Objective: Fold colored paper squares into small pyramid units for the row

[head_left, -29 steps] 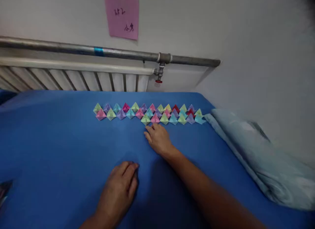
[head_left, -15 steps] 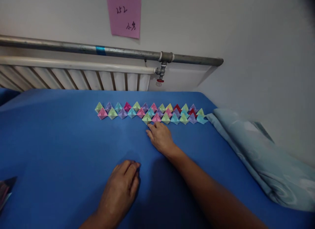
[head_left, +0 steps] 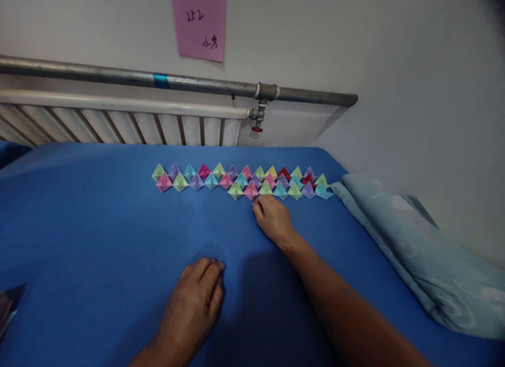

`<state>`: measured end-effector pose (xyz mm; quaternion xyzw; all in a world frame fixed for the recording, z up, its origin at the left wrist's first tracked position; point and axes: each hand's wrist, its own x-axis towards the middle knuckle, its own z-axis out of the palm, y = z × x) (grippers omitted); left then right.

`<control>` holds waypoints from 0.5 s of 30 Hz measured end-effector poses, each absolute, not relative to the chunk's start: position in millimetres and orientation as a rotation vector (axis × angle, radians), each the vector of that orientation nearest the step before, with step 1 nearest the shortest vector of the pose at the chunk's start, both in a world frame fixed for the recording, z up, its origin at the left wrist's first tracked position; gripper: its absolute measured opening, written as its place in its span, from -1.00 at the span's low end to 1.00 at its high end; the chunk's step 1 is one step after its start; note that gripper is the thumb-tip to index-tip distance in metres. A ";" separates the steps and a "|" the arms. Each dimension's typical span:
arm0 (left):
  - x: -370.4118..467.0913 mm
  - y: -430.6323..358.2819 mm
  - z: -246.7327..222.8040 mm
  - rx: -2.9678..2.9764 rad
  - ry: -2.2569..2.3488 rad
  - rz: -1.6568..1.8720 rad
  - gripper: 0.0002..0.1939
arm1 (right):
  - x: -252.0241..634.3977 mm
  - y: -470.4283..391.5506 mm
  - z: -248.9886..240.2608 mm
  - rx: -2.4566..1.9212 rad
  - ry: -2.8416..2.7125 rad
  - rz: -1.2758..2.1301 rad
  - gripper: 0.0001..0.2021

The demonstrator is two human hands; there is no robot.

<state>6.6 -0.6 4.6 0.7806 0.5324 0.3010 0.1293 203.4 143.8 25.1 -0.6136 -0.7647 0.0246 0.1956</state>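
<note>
Small folded-paper pieces [head_left: 251,191] in green, pink, purple, blue, yellow and red stand in staggered rows on the blue cloth surface [head_left: 98,235]. My right hand [head_left: 273,218] is at the front row, its curled fingers beside the lower edge of a light green folded-paper piece [head_left: 265,188]. No paper shows lifted in those fingers; their tips are partly hidden. Nearer to me, my left hand [head_left: 195,293] rests on the cloth with its fingers loosely curled together and nothing visible in them.
A folded pale blue-green blanket [head_left: 410,246] lies along the right wall. Behind the surface run a white radiator [head_left: 118,125], a metal pipe [head_left: 205,85] and a red-handled valve [head_left: 257,129]. Dark, partly cut-off items [head_left: 11,301] lie at the left edge.
My right hand has moved a short way right along the front row, from the green and pink pieces to another green one, and its fingers have curled in. My left hand stays put.
</note>
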 end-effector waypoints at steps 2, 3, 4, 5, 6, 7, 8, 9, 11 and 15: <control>6.0 -0.4 4.1 2.260 1.532 0.871 -0.73 | 204.0 143.7 25.2 -1.740 -2.159 0.046 -0.78; 5.4 0.0 3.4 2.257 1.519 0.873 -0.73 | 203.0 143.6 24.8 -1.741 -2.179 0.031 -0.78; 4.8 0.8 2.5 2.254 1.509 0.880 -0.73 | 201.4 143.7 24.0 -1.734 -2.203 0.014 -0.78; 4.3 1.8 1.4 2.253 1.504 0.887 -0.72 | 199.8 144.0 22.9 -1.725 -2.226 -0.005 -0.78; 4.1 2.8 0.4 2.253 1.505 0.889 -0.72 | 198.3 144.4 21.8 -1.712 -2.248 -0.021 -0.78; 4.2 3.6 -0.2 2.252 1.516 0.884 -0.72 | 197.3 144.7 20.9 -1.698 -2.269 -0.034 -0.78; 4.9 4.1 0.1 2.251 1.535 0.872 -0.72 | 196.7 144.6 20.5 -1.685 -2.291 -0.045 -0.79; 6.3 4.1 1.5 2.250 1.559 0.847 -0.73 | 196.5 144.1 20.8 -1.670 -2.314 -0.054 -0.80; 10.1 3.4 7.4 2.246 1.617 0.782 -0.76 | 196.7 142.2 23.5 -1.653 -2.351 -0.073 -0.83; 12.0 9.7 19.8 2.304 1.668 0.552 -0.80 | 191.8 145.2 31.5 -1.689 -2.372 -0.087 -0.85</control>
